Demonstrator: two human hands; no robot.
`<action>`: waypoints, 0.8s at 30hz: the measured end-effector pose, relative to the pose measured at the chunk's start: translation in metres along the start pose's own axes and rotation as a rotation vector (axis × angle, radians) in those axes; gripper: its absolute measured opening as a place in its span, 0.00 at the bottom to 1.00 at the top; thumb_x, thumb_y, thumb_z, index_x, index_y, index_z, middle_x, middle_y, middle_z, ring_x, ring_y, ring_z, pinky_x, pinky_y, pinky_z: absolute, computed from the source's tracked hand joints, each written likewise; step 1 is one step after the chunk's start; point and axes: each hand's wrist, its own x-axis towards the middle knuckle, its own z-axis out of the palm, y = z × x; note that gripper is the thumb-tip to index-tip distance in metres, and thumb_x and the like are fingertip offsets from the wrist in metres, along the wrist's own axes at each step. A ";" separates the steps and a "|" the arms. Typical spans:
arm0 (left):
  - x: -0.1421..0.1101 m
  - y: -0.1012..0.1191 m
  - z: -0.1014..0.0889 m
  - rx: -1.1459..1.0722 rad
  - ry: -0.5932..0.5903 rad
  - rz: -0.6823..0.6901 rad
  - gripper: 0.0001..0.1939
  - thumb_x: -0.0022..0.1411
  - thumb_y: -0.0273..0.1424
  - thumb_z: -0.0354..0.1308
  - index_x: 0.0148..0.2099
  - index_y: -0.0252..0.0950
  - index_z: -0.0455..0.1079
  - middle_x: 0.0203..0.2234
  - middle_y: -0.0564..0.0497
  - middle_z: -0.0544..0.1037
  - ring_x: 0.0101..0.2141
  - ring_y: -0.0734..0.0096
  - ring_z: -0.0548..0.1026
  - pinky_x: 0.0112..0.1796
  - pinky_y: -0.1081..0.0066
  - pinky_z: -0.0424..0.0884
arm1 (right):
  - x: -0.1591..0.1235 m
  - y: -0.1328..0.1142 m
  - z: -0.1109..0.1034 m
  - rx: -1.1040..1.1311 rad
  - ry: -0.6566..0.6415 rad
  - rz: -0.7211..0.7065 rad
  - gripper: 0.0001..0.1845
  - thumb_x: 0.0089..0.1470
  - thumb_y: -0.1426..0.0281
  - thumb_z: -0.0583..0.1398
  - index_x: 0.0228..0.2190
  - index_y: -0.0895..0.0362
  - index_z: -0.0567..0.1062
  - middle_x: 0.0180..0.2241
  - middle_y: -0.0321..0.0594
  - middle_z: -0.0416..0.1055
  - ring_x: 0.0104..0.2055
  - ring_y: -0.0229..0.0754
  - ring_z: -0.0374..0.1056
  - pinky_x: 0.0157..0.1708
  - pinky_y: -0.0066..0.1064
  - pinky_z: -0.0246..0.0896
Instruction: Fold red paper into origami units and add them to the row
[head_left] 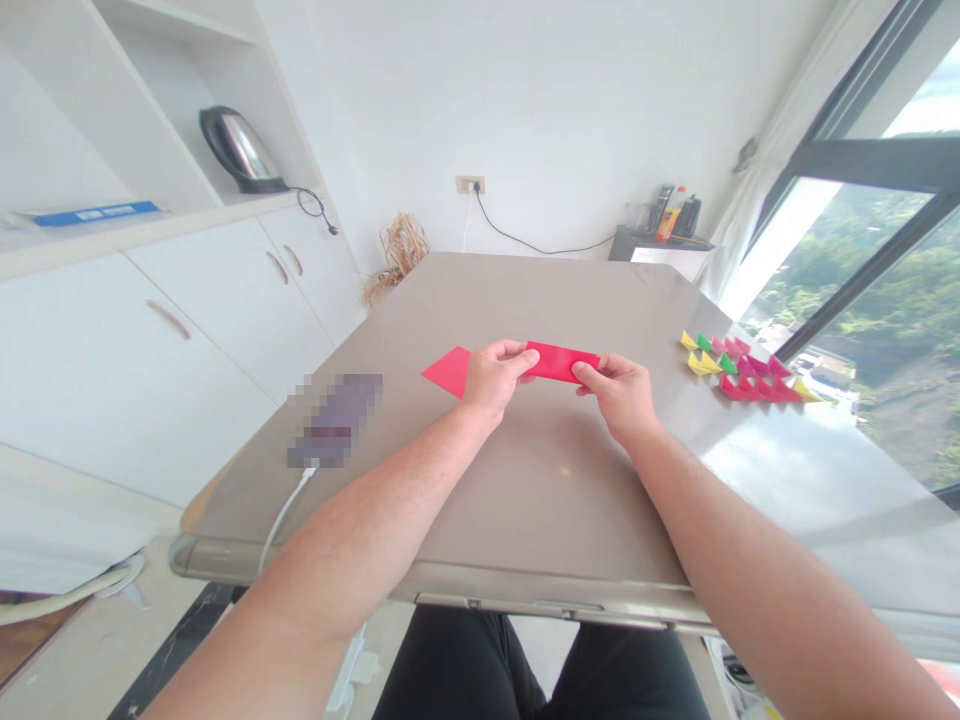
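Note:
A folded strip of red paper (556, 362) is held up over the table, stretched level between both my hands. My left hand (493, 378) pinches its left end, thumb on top and fingers behind. At the other end my right hand (621, 394) grips the paper the same way, thumb pressed on the near face. Another piece of red paper (448, 371) lies flat on the table just left of my left hand, which hides part of it. Its visible corner points left.
Rows of small folded paper boats (754, 375) in red, pink, yellow and green stand at the table's right. A blurred phone-like object (337, 420) with a white cable (287, 510) lies at the left. The grey-brown table (540, 290) reaches toward a small cabinet (660, 247) holding bottles.

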 end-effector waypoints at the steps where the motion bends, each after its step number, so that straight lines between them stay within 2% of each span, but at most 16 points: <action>1: 0.000 0.000 0.000 -0.001 -0.001 0.000 0.11 0.49 0.36 0.71 0.32 0.36 0.77 0.33 0.47 0.81 0.38 0.62 0.79 0.44 0.58 0.75 | 0.000 0.000 0.000 0.000 0.000 0.001 0.18 0.44 0.55 0.70 0.21 0.54 0.73 0.23 0.35 0.73 0.27 0.42 0.72 0.28 0.33 0.64; 24: -0.002 0.001 0.001 0.008 0.007 0.006 0.11 0.49 0.36 0.70 0.33 0.35 0.77 0.33 0.46 0.81 0.38 0.62 0.79 0.43 0.58 0.76 | -0.001 -0.001 0.000 0.013 -0.004 0.014 0.16 0.45 0.58 0.70 0.22 0.55 0.75 0.23 0.34 0.73 0.27 0.40 0.71 0.30 0.32 0.63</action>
